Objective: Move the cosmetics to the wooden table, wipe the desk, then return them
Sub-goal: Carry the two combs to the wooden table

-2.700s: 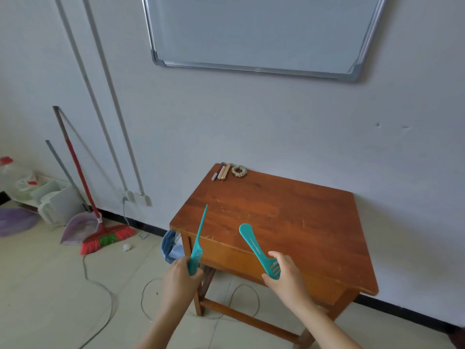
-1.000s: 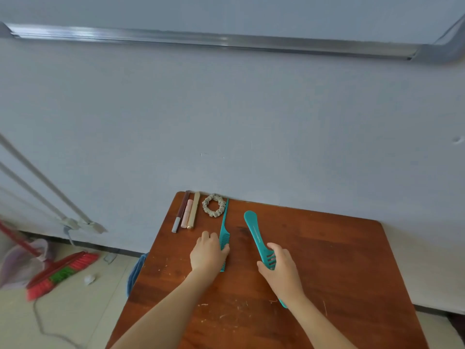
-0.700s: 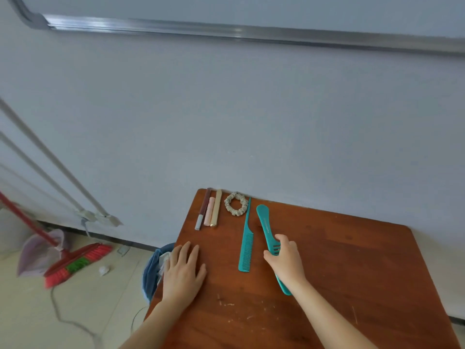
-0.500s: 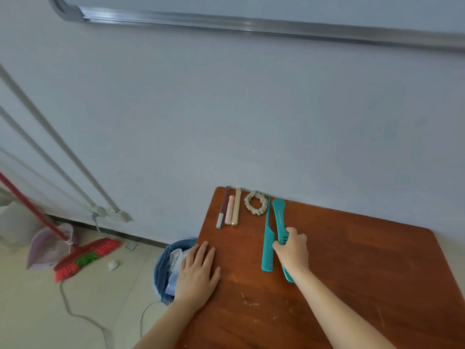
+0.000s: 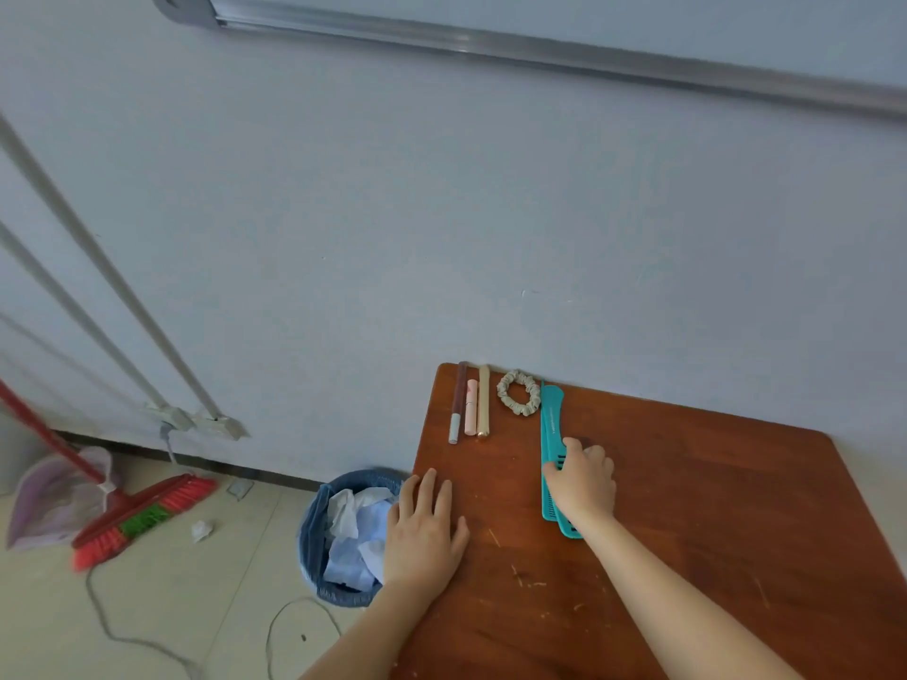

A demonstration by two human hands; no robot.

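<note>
Against a pale grey wall (image 5: pixel 392 238): wooden table (image 5: pixel 711 507), reddish-brown top, scuffed, flecked with pale scratches toward the near edge. At its far left corner, three slim sticks side by side, ends toward the wall: dark brown pencil (image 5: pixel 459 400), pink tube (image 5: pixel 471 407), gold tube (image 5: pixel 483 400). Just right of them, beige scrunchie (image 5: pixel 518 392), close to the wall. Next over, two teal combs lying lengthwise and touching: thin tail comb (image 5: pixel 547 505) on the left, wide-tooth comb (image 5: pixel 553 414) on the right, handle toward the wall. Over the middle of both, right hand (image 5: pixel 581 480), fingers bent down onto the wide-tooth comb, thumb across the teeth, holding it against the tabletop. At the table's left edge, left hand (image 5: pixel 424 532), palm down, fingers straight and slightly spread, holding nothing, partly overhanging the edge.

Below that edge, on the floor, blue bin (image 5: pixel 314 532) stuffed with crumpled white paper (image 5: pixel 358 522). Farther left, red broom (image 5: pixel 142 515), head on the floor, handle rising out of view, beside a pale dustpan (image 5: pixel 54 493). Nearby, a paper scrap (image 5: pixel 202 530) on the beige tiled floor (image 5: pixel 172 606) and a thin cable (image 5: pixel 100 620) snaking across it. Up the wall on the left, grey conduits (image 5: pixel 113 274) running down into small boxes near the skirting. Across the top, metal lower rail of a whiteboard (image 5: pixel 540 54).
</note>
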